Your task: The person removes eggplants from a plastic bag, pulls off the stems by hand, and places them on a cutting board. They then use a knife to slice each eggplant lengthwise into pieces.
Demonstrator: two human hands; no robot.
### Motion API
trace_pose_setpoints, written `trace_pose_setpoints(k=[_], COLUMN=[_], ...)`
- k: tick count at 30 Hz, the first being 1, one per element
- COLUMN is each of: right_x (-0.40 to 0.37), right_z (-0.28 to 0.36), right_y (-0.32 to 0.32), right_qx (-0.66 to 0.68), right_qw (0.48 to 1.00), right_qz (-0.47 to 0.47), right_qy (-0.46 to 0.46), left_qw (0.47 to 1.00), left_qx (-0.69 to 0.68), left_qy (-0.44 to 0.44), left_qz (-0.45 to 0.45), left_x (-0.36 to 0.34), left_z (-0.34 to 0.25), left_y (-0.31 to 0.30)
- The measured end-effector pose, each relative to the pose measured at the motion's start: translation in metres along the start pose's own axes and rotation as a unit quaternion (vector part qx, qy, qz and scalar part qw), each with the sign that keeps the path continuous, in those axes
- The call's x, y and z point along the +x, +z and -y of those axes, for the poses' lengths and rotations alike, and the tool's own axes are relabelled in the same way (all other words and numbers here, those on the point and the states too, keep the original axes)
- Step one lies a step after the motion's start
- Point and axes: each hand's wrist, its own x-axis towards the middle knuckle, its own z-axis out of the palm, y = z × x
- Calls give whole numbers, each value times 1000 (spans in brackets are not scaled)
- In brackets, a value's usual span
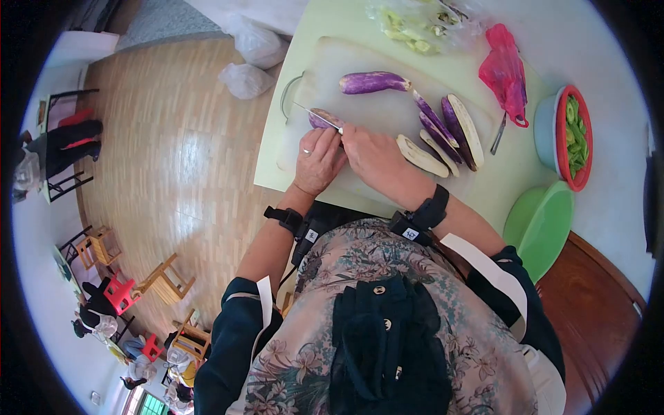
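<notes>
My left hand (318, 160), with a ring on one finger, is closed on a purple eggplant (322, 119) at the left of the white cutting board (332, 62). A knife (317, 116) is gripped in my right hand (373, 155); its blade lies over that eggplant and points up and left. Farther back on the board rests another purple eggplant piece (374, 82). Several cut lengths with pale inner faces lie to the right, among them a long half (465, 131) and a shorter piece (421, 156) near my right wrist.
Behind the board is a clear bag of green vegetables (415, 31). Rightward are a pink bag (505, 72), a red basin (585, 176) of green leaves and a green basin (539, 225). White bags (247, 81) sit left of the table; people and chairs are far left.
</notes>
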Motion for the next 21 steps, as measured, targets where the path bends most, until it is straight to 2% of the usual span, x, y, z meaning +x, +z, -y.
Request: trace_pose_setpoints(k=[11,16,21], right_x=[9,4,1], right_z=[9,4,2], right_y=[-10,-11,-14], right_qx=[-12,8,-18], right_qw=[999,999,999], right_qz=[39,8,35], right_qy=[14,-40,-28], left_qw=[1000,1000,1000], left_qx=[11,16,13], left_qy=[10,3,-7], left_qz=[-18,-24,-23], left_x=[2,3,5], left_z=[1,-1,-4], left_y=[0,-2,-3])
